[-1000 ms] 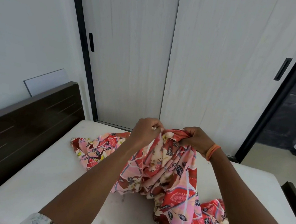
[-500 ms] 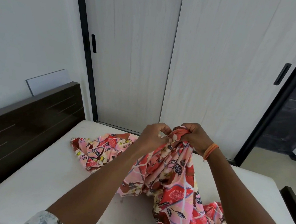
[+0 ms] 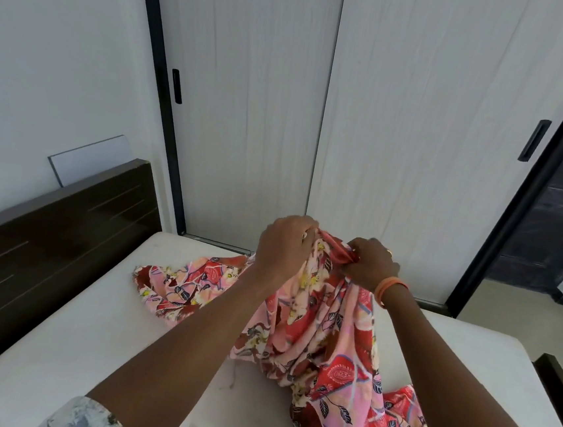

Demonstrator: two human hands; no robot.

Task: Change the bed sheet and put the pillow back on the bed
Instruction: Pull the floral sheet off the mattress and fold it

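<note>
Change since earlier frames: both hands have drawn slightly apart along the gathered edge of the bed sheet [image 3: 314, 323]; the left hand now sits higher than the right, whereas half a second ago they were nearly touching
Left hand [image 3: 285, 248]: raised above the mattress, fingers curled round a bunch of the sheet's top edge, back of the hand toward the camera
Right hand [image 3: 369, 266]: just beside the left and a little lower, fingers and thumb pinching a fold of the same edge; an orange wristband [image 3: 390, 287] circles the wrist
Bed sheet: red and pink floral cloth, lifted at its middle by both hands; one end lies crumpled on the mattress toward the headboard, the other trails down to the lower right edge of the view
Mattress [image 3: 72, 337]: white, uncovered, bearing the loose ends of the sheet
Headboard [image 3: 47, 235]: dark wood, at the left side of the bed
Wardrobe doors [image 3: 419, 123]: pale sliding panels with black frame and black recessed handles, behind the bed
Sleeves: pale patterned cloth, visible at the bottom edge on both arms
</note>
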